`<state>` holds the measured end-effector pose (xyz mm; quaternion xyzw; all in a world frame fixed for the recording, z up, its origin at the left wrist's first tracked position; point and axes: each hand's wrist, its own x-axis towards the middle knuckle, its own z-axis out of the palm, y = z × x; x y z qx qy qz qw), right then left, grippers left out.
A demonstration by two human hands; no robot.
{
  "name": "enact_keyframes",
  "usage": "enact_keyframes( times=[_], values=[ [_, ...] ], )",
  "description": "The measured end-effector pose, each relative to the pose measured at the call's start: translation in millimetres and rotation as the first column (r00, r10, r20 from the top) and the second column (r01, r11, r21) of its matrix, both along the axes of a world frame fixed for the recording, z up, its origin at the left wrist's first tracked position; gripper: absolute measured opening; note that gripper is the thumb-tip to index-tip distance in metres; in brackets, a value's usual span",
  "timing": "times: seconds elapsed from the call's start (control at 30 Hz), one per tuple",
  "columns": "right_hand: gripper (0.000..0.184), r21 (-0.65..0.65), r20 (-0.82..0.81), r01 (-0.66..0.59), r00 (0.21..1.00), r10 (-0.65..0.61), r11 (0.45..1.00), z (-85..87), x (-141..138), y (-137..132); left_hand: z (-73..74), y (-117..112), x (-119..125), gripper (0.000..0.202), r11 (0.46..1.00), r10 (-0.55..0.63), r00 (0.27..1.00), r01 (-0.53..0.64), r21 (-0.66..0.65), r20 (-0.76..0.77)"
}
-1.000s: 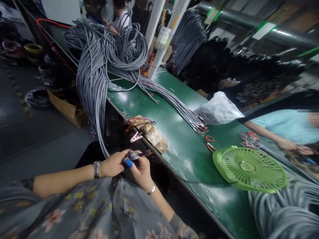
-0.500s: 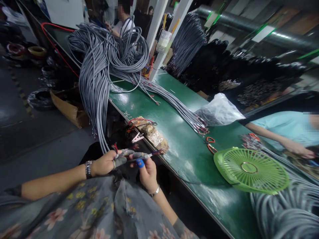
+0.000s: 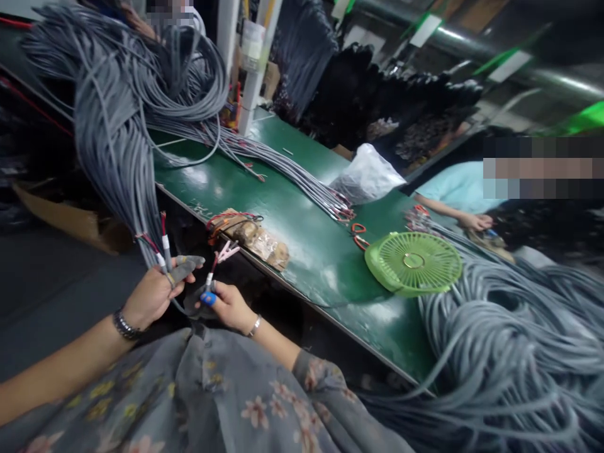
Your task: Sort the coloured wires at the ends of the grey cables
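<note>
My left hand [image 3: 155,290], with grey finger covers and a wristwatch, is closed on the ends of grey cables [image 3: 160,248] that hang from a big grey cable bundle [image 3: 117,119]. Red inner wires show at those ends. My right hand [image 3: 225,304], with a blue cover on one finger, pinches another cable end [image 3: 210,278] whose stripped red wires point up. The two hands sit a short way apart over my lap, below the near edge of the green table [image 3: 302,245].
A green fan [image 3: 415,264], a clear plastic bag [image 3: 365,176], orange-handled cutters [image 3: 358,234] and a taped block with wires [image 3: 255,236] lie on the table. More grey cables [image 3: 495,352] pile at the right. Another person's arm [image 3: 453,211] works across the table.
My hands have drawn apart, the left going left and up with its cable ends. The view has swung, so the table now sits further left and the right cable pile shows.
</note>
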<state>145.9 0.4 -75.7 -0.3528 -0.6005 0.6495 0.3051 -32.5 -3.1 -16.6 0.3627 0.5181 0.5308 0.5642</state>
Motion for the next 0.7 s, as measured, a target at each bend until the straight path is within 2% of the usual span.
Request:
enact_keyframes(
  times=[0.13,0.3,0.37,0.5,0.6,0.7],
  values=[
    [0.062,-0.076,-0.062,-0.01,0.998,0.005,0.997,-2.7,-4,-2,-5.5,6,5,0.036,0.99,-0.132,0.991,0.132,-0.038,0.01],
    [0.057,-0.033,-0.097,-0.029,0.995,0.026,0.999,-2.0,-3,-2,-0.5,5,8,0.037,0.953,-0.292,0.956,0.289,-0.091,-0.013],
    [0.054,-0.01,-0.073,0.004,0.997,-0.004,1.0,-3.5,-4,0,-0.5,4,10,0.037,0.966,-0.255,0.962,0.249,-0.072,-0.093],
    [0.05,0.037,0.064,0.057,0.996,-0.059,0.998,-9.4,-6,1,-7.8,0,14,0.035,0.996,-0.076,0.968,0.083,0.018,-0.24],
    [0.048,0.026,0.112,0.048,0.992,-0.051,0.999,-12.7,-5,2,-11.8,-2,17,0.041,0.999,-0.049,0.981,0.045,-0.028,-0.188],
    [0.049,-0.044,0.079,0.064,0.995,-0.061,0.997,-9.9,2,3,-10.1,-1,17,0.041,0.996,-0.083,0.985,0.077,-0.047,-0.154]
  ],
)
